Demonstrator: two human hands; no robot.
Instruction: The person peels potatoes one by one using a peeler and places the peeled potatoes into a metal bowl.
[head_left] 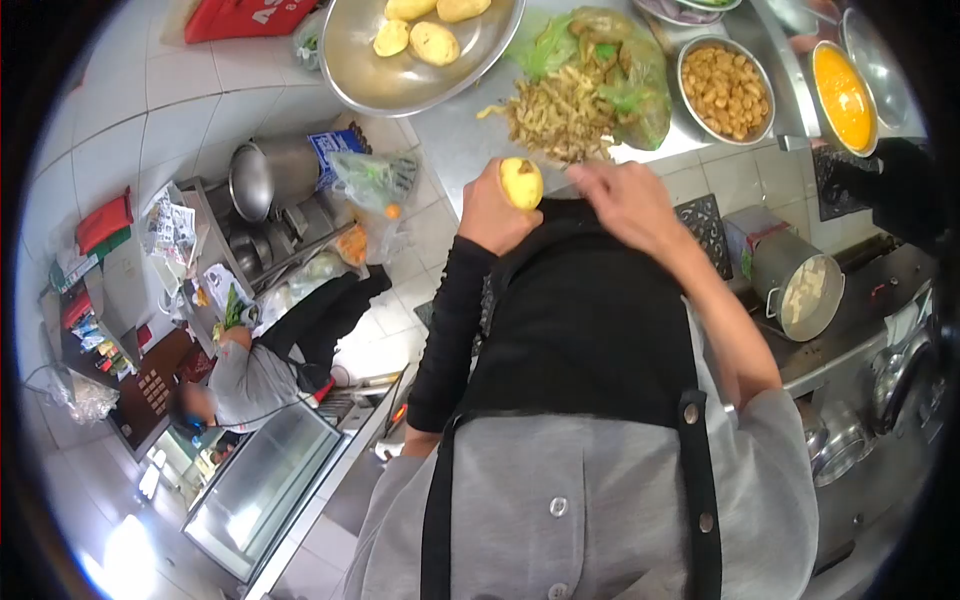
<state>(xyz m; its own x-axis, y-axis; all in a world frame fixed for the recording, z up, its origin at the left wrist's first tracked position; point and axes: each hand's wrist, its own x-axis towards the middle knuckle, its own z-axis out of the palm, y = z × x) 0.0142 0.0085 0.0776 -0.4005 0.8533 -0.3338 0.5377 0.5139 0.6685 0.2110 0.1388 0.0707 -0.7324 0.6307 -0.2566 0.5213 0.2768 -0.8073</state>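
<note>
My left hand [492, 215] is wrapped around a peeled yellow potato [521, 184], which has a dark spot near its top. Just to the right of it, my right hand [628, 205] is closed with its fingers pointing toward the potato; whatever it may hold is hidden. Beyond both hands, a heap of potato peelings [560, 115] lies on the metal table [450, 130], against a green plastic bag [645, 95] with brownish contents. A wide steel bowl [345, 75] at the upper left holds several peeled potatoes [433, 44].
At the upper right stand a bowl of brown chunks [726, 90] and a bowl of orange-yellow liquid [845, 97]. A large pot [808, 297] with pale pieces sits at right. Another person [250, 385] handles greens by a shelf at left, near a glass-topped case [265, 490].
</note>
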